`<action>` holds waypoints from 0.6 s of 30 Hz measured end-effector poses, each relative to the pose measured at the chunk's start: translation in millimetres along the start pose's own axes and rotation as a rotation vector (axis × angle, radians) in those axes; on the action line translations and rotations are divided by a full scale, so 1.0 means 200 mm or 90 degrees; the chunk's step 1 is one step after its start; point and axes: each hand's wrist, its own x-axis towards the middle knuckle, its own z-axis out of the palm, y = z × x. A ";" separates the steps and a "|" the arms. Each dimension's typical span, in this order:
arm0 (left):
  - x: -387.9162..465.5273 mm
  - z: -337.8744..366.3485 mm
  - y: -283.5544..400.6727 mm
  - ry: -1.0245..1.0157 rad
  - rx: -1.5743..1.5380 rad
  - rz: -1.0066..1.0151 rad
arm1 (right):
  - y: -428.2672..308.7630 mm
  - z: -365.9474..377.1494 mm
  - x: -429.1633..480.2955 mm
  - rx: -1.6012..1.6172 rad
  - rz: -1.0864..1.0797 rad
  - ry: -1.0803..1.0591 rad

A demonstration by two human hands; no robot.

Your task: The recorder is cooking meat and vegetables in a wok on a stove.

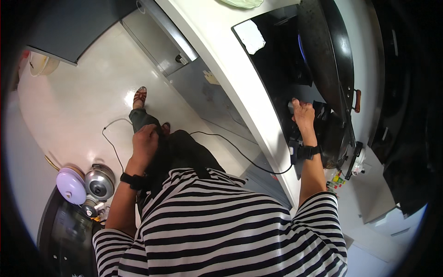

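Note:
My left hand hangs over the dark trousers with loosely curled fingers and nothing visible in it. At the right, my right hand reaches over the black glass gas hob, its fingers closed at a grey knob that they partly cover. Beyond that hand, a large dark wok stands over a burner, where a blue flame shows along its edge. A brown wooden handle sticks out near the wok's far side. Both wrists bear black straps.
White folded paper lies on the hob's corner, near a green dish on the white counter. A black cable runs from the right wrist across the body. Lower left are a purple lid and a steel kettle.

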 end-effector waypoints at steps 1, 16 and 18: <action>0.00 -0.01 -0.03 0.027 -0.001 0.001 | -0.03 -0.01 -0.01 0.009 0.001 0.006; -0.02 -0.07 -0.24 -0.079 0.064 -0.147 | -0.05 0.00 -0.04 0.120 0.115 0.006; -0.03 -0.07 -0.26 -0.105 0.054 -0.186 | 0.01 0.03 -0.03 0.099 0.077 0.035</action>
